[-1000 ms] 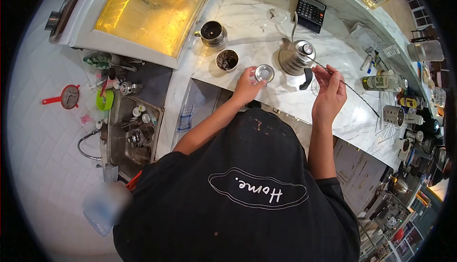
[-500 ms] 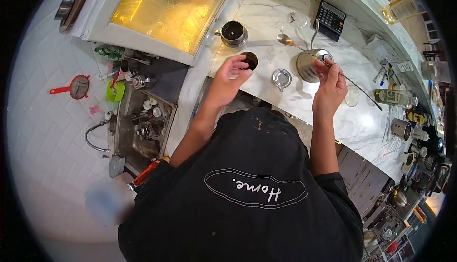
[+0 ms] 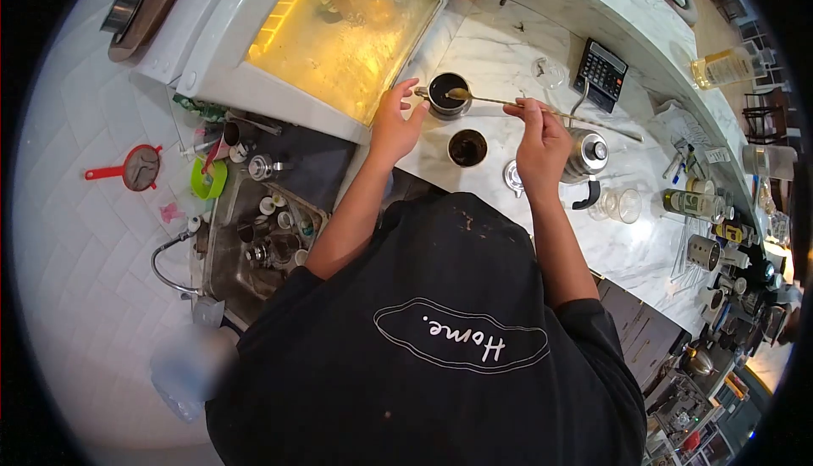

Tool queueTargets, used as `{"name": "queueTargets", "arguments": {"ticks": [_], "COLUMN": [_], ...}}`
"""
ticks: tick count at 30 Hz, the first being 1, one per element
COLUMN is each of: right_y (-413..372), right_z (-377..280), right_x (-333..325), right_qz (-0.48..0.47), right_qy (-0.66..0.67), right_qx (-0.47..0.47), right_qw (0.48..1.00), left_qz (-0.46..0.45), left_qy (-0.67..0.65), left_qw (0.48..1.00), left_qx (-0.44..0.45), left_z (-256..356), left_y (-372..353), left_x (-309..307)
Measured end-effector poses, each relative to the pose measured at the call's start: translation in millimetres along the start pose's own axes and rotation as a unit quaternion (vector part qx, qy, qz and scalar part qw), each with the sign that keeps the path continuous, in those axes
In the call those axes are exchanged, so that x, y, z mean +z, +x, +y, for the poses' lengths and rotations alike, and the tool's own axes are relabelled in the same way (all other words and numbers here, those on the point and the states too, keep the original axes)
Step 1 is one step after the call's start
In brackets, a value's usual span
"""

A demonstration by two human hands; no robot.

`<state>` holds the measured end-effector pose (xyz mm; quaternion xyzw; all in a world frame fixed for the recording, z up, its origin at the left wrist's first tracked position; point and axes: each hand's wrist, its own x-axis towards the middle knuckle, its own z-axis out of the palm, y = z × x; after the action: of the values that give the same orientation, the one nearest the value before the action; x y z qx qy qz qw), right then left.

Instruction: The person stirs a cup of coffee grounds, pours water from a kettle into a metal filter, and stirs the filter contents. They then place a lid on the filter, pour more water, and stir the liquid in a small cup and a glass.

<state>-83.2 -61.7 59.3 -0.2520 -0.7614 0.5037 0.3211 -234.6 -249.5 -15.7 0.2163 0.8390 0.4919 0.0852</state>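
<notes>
My right hand (image 3: 544, 146) is closed around the thin twisted shaft of a long bar spoon (image 3: 500, 102). The spoon's bowl lies over the mouth of a handled metal cup (image 3: 450, 108) with a dark inside. At the handle side of this cup is my left hand (image 3: 396, 124), its thumb and fingers apart around the handle. Just below stands a second, dark-lined cup (image 3: 467, 148). A steel gooseneck kettle (image 3: 586, 154) with a black handle is right of my right hand, and a small metal strainer (image 3: 513, 178) sits partly behind that wrist.
A lit glass display case (image 3: 339, 34) borders the counter (image 3: 500, 51) on the left. A calculator (image 3: 602, 74) lies toward the back. Glasses (image 3: 625, 205) and bottles (image 3: 694, 203) stand on the right. To my left is a sink (image 3: 229, 271) holding dishes; a red strainer (image 3: 141, 168) hangs on the wall.
My right hand has moved left, bringing the spoon over the handled cup. My left hand has gone from the dark-lined cup to the handled cup's handle. The view has shifted slightly.
</notes>
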Motion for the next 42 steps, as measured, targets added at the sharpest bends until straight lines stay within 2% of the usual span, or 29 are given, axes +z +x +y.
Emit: {"name": "queueTargets", "arguments": {"ticks": [4,5,8,12,13,16,20,26,31,37,42], "right_y": [9.8,11.6,12.1,5.3,2.3,-3.7,-6.2,-8.9,-9.6,-18.6,-19.5], "right_z": [-16.1,-2.0,-1.3,2.5,8.8,15.6,31.4,33.9,32.7,48.7,51.7], "right_x": [22.5,31.3,40.1,50.0,51.6,46.9,43.6,39.9,34.4,29.5,21.7], "right_qz": [-0.013,0.021,-0.008,0.013,0.029,0.027,0.025,-0.054,-0.053,-0.052,-0.072], "right_qy": [-0.063,-0.056,-0.095,-0.095,-0.082,-0.065,-0.019,-0.078,-0.05,0.041,0.095], "right_qx": [0.057,-0.041,-0.035,0.01,-0.003,0.052,0.03,-0.006,-0.002,0.057,0.083], "right_qw": [0.996,0.997,0.995,0.995,0.996,0.996,0.999,0.996,0.997,0.996,0.989], "left_qz": [-0.032,-0.04,-0.059,-0.077,-0.079,-0.089,-0.092,-0.089,-0.092,-0.07,-0.073], "left_qy": [-0.021,-0.023,-0.035,-0.046,-0.045,-0.06,-0.072,-0.09,-0.077,-0.143,-0.18], "left_qw": [0.999,0.999,0.998,0.996,0.996,0.994,0.993,0.992,0.993,0.986,0.975], "left_qx": [-0.001,0.001,0.005,0.011,0.018,0.013,-0.01,0.0,-0.019,-0.046,-0.105], "left_z": [-14.7,-19.2,-26.4,-26.8,-26.6,-23.9,-20.6,-20.7,-18.3,-23.2,-33.0], "left_y": [17.3,20.3,31.0,33.9,34.5,35.7,33.8,32.1,31.3,27.6,27.0], "left_x": [3.7,3.8,1.7,-2.7,-2.9,-4.4,-2.2,-2.5,-1.8,7.7,14.2]}}
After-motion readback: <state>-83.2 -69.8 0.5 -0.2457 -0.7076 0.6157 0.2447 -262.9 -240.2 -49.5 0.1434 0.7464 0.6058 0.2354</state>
